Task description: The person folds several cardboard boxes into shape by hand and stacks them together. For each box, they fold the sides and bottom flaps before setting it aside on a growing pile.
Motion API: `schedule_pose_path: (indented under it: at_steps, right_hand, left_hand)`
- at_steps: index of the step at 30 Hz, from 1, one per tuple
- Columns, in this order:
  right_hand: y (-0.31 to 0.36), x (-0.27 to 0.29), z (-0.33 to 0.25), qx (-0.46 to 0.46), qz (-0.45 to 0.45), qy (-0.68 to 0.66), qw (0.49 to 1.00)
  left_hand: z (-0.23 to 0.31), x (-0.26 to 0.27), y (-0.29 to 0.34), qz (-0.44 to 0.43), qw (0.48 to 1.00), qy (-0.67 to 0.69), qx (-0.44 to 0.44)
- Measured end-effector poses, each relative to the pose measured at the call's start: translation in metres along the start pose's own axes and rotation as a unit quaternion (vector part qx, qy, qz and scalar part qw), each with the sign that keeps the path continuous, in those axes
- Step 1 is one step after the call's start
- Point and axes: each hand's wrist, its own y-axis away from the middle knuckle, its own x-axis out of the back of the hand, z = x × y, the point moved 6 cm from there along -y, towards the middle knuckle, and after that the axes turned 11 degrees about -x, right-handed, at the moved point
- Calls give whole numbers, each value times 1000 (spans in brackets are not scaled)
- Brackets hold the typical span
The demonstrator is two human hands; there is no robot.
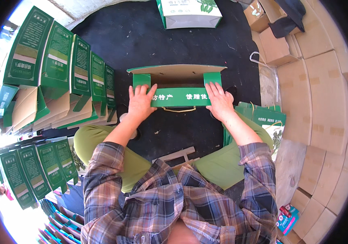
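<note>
On a black floor mat point(141, 36), the left hand point(140, 103) and right hand point(218, 99) press flat, fingers spread, on a green carton point(178, 83) between stacked green boxes point(60, 65) and brown cartons point(324, 93)

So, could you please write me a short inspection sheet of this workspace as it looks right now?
Surface: black mat on the floor.
Job's things: green carton, open, brown inside, cord handle at its front edge.
Clutter: rows of folded green cartons to the left; flat green cartons to the right; a finished white and green box beyond; wooden strips near the knees.
Hands: left hand and right hand both lie flat on the carton's front flap.
Cables: nothing seen.
Surroundings: plain brown cardboard boxes stacked along the right.
</note>
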Motion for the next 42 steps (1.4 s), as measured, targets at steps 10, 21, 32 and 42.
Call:
schedule_pose_path:
  at_steps: [10, 21, 32, 42]
  right_hand:
    - [-7, 5, -12, -70, -122, 4, 990]
    - [-22, 76, 55, -73, 68, -239, 966]
    - [-7, 119, 167, -245, 183, -604, 736]
    - [-31, 112, 122, -208, 63, -571, 792]
  left_hand:
    - [34, -15, -22, -11, 998, -65, -10]
    - [25, 14, -31, 6, 990, 127, 69]
    - [35, 119, -11, 252, 839, 478, 67]
    - [37, 252, 140, 465, 655, 585, 107]
